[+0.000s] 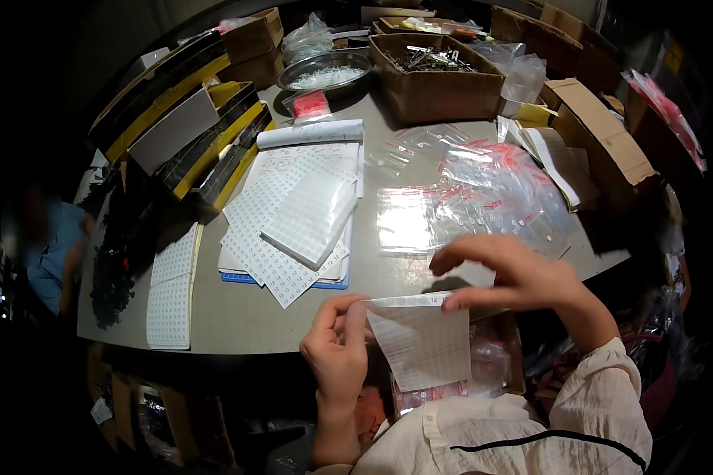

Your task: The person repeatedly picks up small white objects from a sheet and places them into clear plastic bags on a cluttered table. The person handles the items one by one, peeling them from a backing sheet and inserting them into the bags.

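Just past the table's near edge, a sheet of small round stickers (424, 344) hangs with its top edge folded over. My left hand (337, 348) pinches that sheet at its upper left corner. At the upper right corner, my right hand (523, 277) has its thumb against the fold, while its index finger reaches out apart from the thumb. Beyond the right hand, clear zip bags (491, 186) with red strips are spread in overlapping layers, many with a small round sticker. Below the sheet, more bags (489, 360) sit in an open box (516, 352).
Printed sticker sheets (257, 214) and a clear packet (309, 218) lie on a notepad (356, 154). Black-and-yellow boxes (206, 150) stand left. Behind are a metal bowl (345, 87) of clear bits and a box (436, 99) of metal parts. Another person (51, 253) is at far left.
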Tool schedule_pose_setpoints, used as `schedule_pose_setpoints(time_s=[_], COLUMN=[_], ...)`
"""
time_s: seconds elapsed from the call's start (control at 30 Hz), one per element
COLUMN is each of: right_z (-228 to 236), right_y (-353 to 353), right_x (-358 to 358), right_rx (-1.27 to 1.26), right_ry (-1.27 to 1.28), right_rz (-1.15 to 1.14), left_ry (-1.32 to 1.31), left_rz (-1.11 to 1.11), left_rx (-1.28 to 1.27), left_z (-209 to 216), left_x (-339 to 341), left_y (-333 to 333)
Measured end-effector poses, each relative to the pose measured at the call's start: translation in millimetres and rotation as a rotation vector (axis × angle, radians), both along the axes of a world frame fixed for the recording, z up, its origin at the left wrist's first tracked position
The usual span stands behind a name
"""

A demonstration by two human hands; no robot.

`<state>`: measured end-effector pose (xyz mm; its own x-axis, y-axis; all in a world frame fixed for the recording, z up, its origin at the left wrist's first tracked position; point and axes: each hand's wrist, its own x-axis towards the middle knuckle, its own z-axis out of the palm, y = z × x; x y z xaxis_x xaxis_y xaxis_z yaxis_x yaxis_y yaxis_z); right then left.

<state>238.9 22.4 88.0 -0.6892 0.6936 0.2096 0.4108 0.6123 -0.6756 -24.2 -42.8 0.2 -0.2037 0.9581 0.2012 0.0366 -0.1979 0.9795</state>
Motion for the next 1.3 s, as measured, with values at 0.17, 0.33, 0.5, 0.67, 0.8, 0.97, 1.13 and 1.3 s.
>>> schedule_pose_setpoints(time_s=[0.17,0.33,0.5,0.67,0.8,0.97,1.13,1.3], right_z=[-5,-13,-18,-22,-27,-28,-38,-42], right_y=[-24,-26,-28,-25,-27,-26,-18,-13], right_x=[-9,-13,-20,-28,-29,-32,-31,-30], right_rx=[0.202,0.249,0.246,0.5,0.555,0.527,0.746,0.626], right_ry=[-0.096,0.025,0.039,-0.096,-0.271,-0.378,-0.357,-0.271], right_rz=[-0.035,-0.069,-0.036,-0.037,-0.045,-0.06,-0.008,-0.036], left_ry=[-0.005,0.446,0.504,0.526,0.555,0.574,0.538,0.521], left_rz=[0.02,0.171,-0.017,-0.039,-0.054,-0.044,-0.073,-0.087], left_rx=[-0.006,0.343,0.397,0.402,0.355,0.327,0.213,0.178], left_z=[7,27,34,22,17,13,10,6], left_x=[-2,4,21,29,30,31,31,28], left_y=[-6,-2,-2,4,9,15,24,30])
